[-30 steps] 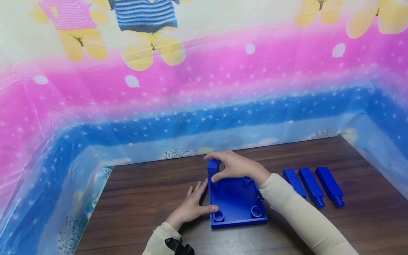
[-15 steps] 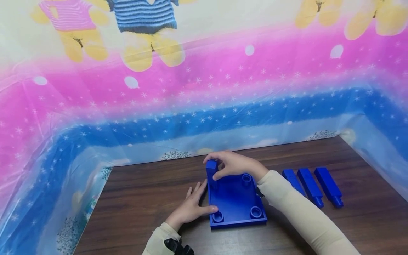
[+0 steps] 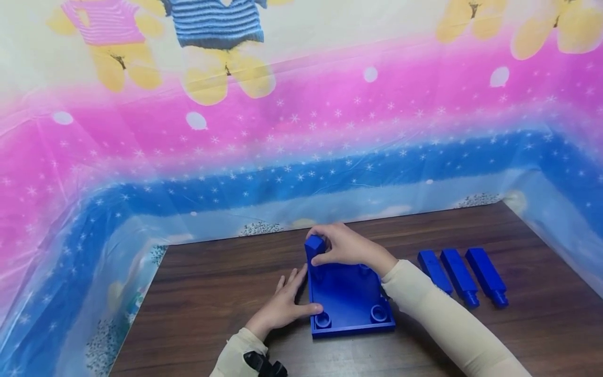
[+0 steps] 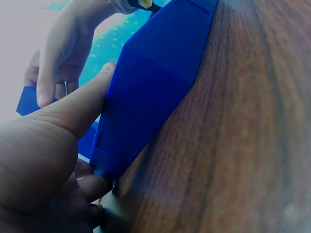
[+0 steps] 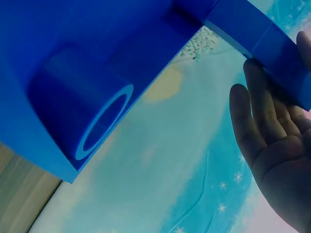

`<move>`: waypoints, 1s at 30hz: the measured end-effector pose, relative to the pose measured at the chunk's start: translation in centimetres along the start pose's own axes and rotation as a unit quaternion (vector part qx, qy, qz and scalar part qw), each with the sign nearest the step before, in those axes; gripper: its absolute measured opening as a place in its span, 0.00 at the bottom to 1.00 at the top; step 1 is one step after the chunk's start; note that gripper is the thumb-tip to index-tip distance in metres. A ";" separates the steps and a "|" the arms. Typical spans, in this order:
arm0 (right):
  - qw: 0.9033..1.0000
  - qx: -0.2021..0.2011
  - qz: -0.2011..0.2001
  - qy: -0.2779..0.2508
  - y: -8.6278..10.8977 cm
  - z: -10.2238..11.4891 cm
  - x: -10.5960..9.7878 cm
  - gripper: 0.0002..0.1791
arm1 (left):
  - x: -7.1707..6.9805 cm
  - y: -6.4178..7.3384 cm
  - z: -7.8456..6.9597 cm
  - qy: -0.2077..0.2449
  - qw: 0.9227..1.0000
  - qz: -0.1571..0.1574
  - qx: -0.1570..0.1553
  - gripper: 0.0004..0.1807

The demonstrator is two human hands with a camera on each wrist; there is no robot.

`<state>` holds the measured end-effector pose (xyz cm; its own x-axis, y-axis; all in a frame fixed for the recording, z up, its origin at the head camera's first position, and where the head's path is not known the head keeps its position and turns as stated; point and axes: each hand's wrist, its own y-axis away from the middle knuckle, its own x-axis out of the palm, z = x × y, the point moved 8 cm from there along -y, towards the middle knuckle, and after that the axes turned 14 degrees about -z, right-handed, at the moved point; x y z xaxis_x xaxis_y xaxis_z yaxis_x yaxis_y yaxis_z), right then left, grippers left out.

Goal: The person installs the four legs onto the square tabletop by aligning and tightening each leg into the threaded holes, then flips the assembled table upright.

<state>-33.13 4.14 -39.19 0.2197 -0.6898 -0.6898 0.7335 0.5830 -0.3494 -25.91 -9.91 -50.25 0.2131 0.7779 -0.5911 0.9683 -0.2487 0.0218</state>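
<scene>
A blue square panel point(image 3: 346, 293) with a raised rim lies flat, round sockets at its corners. My right hand point(image 3: 353, 247) grips a blue square leg point(image 3: 314, 251) standing upright at the panel's far left corner, thumb on its near side, fingers behind. The leg's lower end is hidden. My left hand point(image 3: 281, 308) steadies the panel's left side, its fingers fairly straight along the outside and its thumb over the rim by the near left socket point(image 3: 323, 320). In the right wrist view another socket point(image 5: 80, 104) shows with its hollow bore.
Three more blue legs point(image 3: 459, 275) lie side by side to the right of the panel, with threaded ends toward me where visible. The brown wood-grain table point(image 3: 212, 283) backs onto a pink and blue printed cloth point(image 3: 301, 141).
The leg in my right hand has turned about its upright axis, so a corner of its top now points toward me. My left hand and the panel have hardly moved.
</scene>
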 end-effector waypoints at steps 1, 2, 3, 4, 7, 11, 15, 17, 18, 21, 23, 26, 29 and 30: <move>1.000 0.001 -0.007 0.003 0.0 0.0 0.0 0.25 | 0.0 0.0 0.0 -0.001 1.000 0.000 0.001 0.61; 1.000 0.001 -0.012 0.006 0.1 0.1 0.0 0.25 | 0.0 -0.1 0.0 -0.001 1.000 -0.001 0.001 0.61; 1.000 0.003 -0.016 0.009 0.1 0.2 0.0 0.25 | 0.0 -0.1 0.1 -0.001 1.000 0.000 0.002 0.61; 1.000 0.004 -0.019 0.012 0.2 0.3 0.0 0.24 | 0.0 -0.1 0.1 0.000 1.000 0.000 0.003 0.62; 0.999 0.008 -0.028 0.021 0.3 0.4 0.0 0.24 | 0.0 -0.1 0.0 0.000 1.000 0.000 0.001 0.61; 0.999 0.009 -0.035 0.027 0.4 0.6 0.0 0.24 | 0.0 -0.1 0.0 -0.001 1.000 0.001 0.000 0.61; 0.999 0.017 -0.038 0.030 0.5 0.5 -0.1 0.28 | 0.1 0.0 0.0 -0.001 1.000 0.001 -0.001 0.61; 0.999 0.025 -0.035 0.023 0.5 0.2 -0.2 0.33 | 0.1 0.0 0.0 -0.001 1.000 0.002 -0.001 0.61; 0.999 0.031 -0.032 0.014 0.5 0.0 -0.3 0.35 | 0.1 0.0 -0.1 -0.001 1.000 0.003 -0.001 0.61; 0.998 0.047 -0.019 -0.025 0.4 -0.3 -0.6 0.39 | 0.1 0.0 -0.1 -0.001 1.000 0.007 0.003 0.61; 0.997 0.054 -0.008 -0.056 0.0 -0.5 -0.8 0.38 | 0.1 -0.1 -0.2 -0.002 1.000 0.006 0.005 0.61; 0.995 0.054 0.013 -0.078 -0.5 -0.4 -1.0 0.35 | 0.0 -0.1 -0.2 -0.005 1.000 0.001 0.006 0.61; 0.995 0.046 0.036 -0.087 -0.8 -0.2 -0.7 0.31 | 0.0 -0.1 0.0 -0.009 1.000 0.000 -0.001 0.61; 0.995 0.042 0.040 -0.086 -0.9 -0.1 -0.6 0.29 | 0.0 0.0 0.0 -0.010 1.000 0.000 -0.004 0.61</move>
<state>-33.98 4.07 -38.52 0.3820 -0.7098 -0.5918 0.7588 0.6065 -0.2376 -25.95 -9.91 -50.30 0.2107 0.7666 -0.6065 0.9692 -0.2445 0.0276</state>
